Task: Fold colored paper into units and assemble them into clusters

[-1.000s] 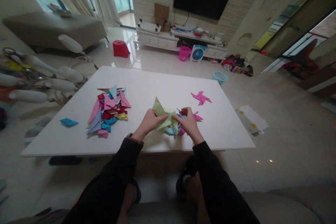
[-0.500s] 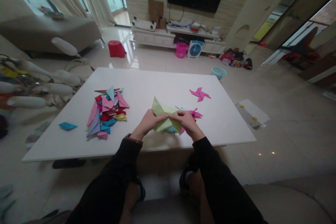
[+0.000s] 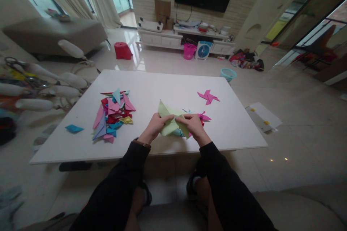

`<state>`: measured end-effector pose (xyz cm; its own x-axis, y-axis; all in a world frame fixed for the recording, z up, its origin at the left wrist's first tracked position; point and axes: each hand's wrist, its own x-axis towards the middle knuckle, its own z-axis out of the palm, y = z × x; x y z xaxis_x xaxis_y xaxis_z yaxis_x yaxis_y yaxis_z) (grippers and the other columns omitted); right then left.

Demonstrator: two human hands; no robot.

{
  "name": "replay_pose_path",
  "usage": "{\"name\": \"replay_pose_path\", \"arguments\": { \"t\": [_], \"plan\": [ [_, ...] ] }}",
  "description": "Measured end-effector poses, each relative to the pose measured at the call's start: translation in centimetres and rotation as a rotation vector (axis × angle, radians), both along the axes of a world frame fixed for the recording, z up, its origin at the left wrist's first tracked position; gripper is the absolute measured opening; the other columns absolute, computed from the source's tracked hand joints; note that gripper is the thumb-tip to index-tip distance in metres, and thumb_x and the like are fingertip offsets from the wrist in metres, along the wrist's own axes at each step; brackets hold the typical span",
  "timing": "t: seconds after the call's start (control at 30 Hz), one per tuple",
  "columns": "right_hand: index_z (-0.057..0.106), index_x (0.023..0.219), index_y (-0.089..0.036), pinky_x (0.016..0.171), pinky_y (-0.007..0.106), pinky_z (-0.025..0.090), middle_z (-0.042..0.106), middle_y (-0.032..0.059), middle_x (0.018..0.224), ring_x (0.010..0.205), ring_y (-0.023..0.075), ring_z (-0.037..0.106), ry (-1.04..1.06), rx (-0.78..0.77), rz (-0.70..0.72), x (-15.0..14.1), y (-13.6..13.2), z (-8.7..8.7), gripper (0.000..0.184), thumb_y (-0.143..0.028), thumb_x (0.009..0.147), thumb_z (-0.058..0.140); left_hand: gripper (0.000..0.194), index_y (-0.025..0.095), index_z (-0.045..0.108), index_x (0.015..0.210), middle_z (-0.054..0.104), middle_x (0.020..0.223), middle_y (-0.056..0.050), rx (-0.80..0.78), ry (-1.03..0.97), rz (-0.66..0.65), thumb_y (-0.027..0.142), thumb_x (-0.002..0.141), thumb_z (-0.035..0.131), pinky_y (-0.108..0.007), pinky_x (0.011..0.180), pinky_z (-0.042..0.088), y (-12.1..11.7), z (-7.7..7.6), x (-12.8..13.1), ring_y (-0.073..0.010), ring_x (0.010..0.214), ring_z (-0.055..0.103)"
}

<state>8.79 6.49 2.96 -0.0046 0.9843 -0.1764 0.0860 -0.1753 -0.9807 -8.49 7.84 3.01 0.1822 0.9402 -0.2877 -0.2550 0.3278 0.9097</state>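
Both arms reached forward from the body, angled inward so that the hands nearly met over the near side of the white table [image 3: 162, 83]. The left hand [image 3: 153, 128] was closed in a pinch, its thumb lying along the top of the pale green paper [image 3: 169, 127] and its fingers tucked mostly out of sight beneath. The right hand [image 3: 195, 125] mirrored it, thumb pointing inward, fingers bent under the sheet's other side (how tightly they gripped, I could not tell). The two thumb tips faced each other near the middle of the paper, close together, with a small gap between them. The paper was creased, one point standing up beside the left hand and a corner hanging down by the right.

Both wrists were bent slightly inward, the forearms sloping up from the lower corners of the view in black sleeves [image 3: 115, 180], with a brown band [image 3: 141, 144] around the left wrist. Part of a light blue paper [image 3: 178, 132] showed below the green one, and a bright pink paper [image 3: 205, 117] lay just beyond the right hand. Farther off lay a pink pinwheel [image 3: 208, 97]. A pile of folded papers [image 3: 113, 108] sat well to the left, with a blue paper [image 3: 74, 128] apart from it.
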Motion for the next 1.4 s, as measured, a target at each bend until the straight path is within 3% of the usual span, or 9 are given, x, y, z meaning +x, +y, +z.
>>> {"name": "replay_pose_path", "arguments": {
  "t": [0.2,0.33,0.4,0.53,0.63,0.73,1.07,1.23,1.4],
  "plan": [
    [0.081,0.077,-0.012,0.054,0.026,0.042,0.072,0.0040,0.065,0.056,0.0150,0.059,0.025,-0.019,-0.030,-0.3,-0.1,0.4,0.036,-0.044,0.059,0.085,0.049,0.008,0.075,0.098,0.077,0.097,-0.013,-0.008,-0.050,-0.002,0.035,0.058,0.087,-0.033,0.077,0.056,-0.1,0.1,0.4,-0.0223,0.081,0.071],
    [0.080,0.075,-0.012,0.055,0.028,0.045,0.073,0.0050,0.067,0.057,0.0171,0.061,0.008,-0.001,-0.083,-0.1,0.0,0.1,0.037,-0.046,0.059,0.084,0.043,0.011,0.072,0.094,0.074,0.088,-0.009,0.016,0.031,-0.019,0.044,0.068,0.078,-0.030,0.071,0.051,0.7,-0.4,-0.2,-0.0190,0.077,0.067],
    [0.080,0.076,-0.013,0.055,0.028,0.046,0.073,0.0048,0.068,0.058,0.0181,0.062,-0.015,0.017,-0.148,0.1,0.1,0.1,0.037,-0.046,0.060,0.083,0.037,0.013,0.070,0.093,0.071,0.085,-0.006,0.096,0.141,0.093,0.043,0.070,0.073,-0.027,0.067,0.048,1.1,-0.4,-0.8,-0.0160,0.073,0.064],
    [0.079,0.072,-0.013,0.057,0.028,0.046,0.072,0.0035,0.066,0.060,0.0182,0.062,-0.077,0.112,-0.265,0.3,0.1,0.2,0.033,-0.045,0.065,0.080,0.027,0.016,0.068,0.089,0.068,0.086,-0.003,0.420,0.493,0.430,0.032,0.069,0.076,-0.024,0.065,0.044,1.1,0.1,-1.2,-0.0124,0.070,0.056],
    [0.078,0.069,-0.014,0.059,0.028,0.046,0.072,0.0036,0.066,0.061,0.0178,0.062,-0.093,0.179,-0.265,0.1,0.1,0.4,0.029,-0.043,0.068,0.078,0.018,0.016,0.071,0.080,0.068,0.079,-0.004,0.539,0.538,0.206,0.033,0.075,0.073,-0.025,0.062,0.043,0.4,0.4,-0.7,-0.0125,0.066,0.054],
    [0.079,0.071,-0.014,0.062,0.028,0.046,0.073,0.0037,0.068,0.063,0.0180,0.062,-0.102,0.203,-0.250,-0.1,0.0,0.6,0.027,-0.041,0.070,0.077,0.021,0.015,0.074,0.080,0.068,0.072,-0.003,0.499,0.479,0.037,0.035,0.077,0.073,-0.025,0.059,0.043,0.1,0.0,0.0,-0.0124,0.062,0.054],
    [0.081,0.076,-0.017,0.071,0.029,0.048,0.075,0.0022,0.073,0.071,0.0191,0.065,-0.111,0.249,-0.170,-0.3,0.1,0.2,0.026,-0.043,0.073,0.077,0.033,0.013,0.074,0.086,0.065,0.072,-0.002,0.380,0.389,-0.045,0.044,0.074,0.077,-0.023,0.046,0.040,0.0,-0.3,0.4,-0.0093,0.048,0.053],
    [0.079,0.074,-0.016,0.066,0.028,0.045,0.073,0.0018,0.070,0.066,0.0179,0.062,-0.104,0.231,-0.172,-0.3,0.1,0.2,0.027,-0.042,0.072,0.077,0.033,0.013,0.073,0.080,0.067,0.072,-0.002,0.348,0.336,-0.034,0.045,0.074,0.078,-0.022,0.045,0.039,-0.1,0.1,0.4,-0.0081,0.048,0.051],
    [0.078,0.071,-0.015,0.063,0.027,0.045,0.071,0.0023,0.068,0.065,0.0170,0.060,-0.063,0.206,-0.172,-0.1,0.2,-0.1,0.029,-0.044,0.070,0.079,0.030,0.013,0.071,0.079,0.058,0.051,0.002,0.262,0.281,-0.093,0.042,0.076,0.078,-0.020,0.042,0.035,-0.2,0.6,0.1,-0.0082,0.041,0.048]
  ]
}}
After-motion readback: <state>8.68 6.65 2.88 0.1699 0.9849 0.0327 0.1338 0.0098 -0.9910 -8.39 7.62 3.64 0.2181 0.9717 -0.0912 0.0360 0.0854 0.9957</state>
